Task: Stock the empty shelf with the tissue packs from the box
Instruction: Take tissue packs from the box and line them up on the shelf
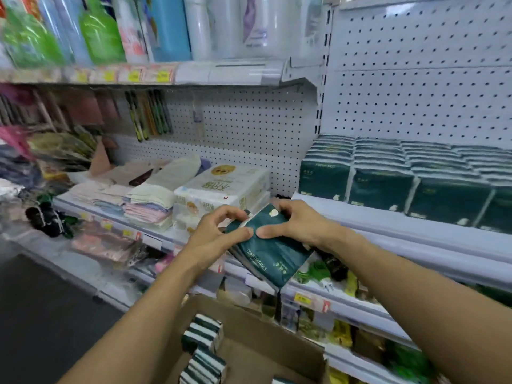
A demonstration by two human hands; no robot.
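**Tissue stack held in front of shelf**

We held a small stack of dark green tissue packs (270, 245) in both hands, above the cardboard box (249, 353) and in front of the shelf (388, 231). Left hand (219, 234) gripped its left edge, thumb on top; right hand (296, 225) clasped its upper right corner. More packs (203, 347) lay in the box. Stocked packs (401, 176) stood in rows on the shelf.

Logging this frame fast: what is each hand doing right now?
Left hand: closed on the tissue packs.
Right hand: closed on the same tissue packs.
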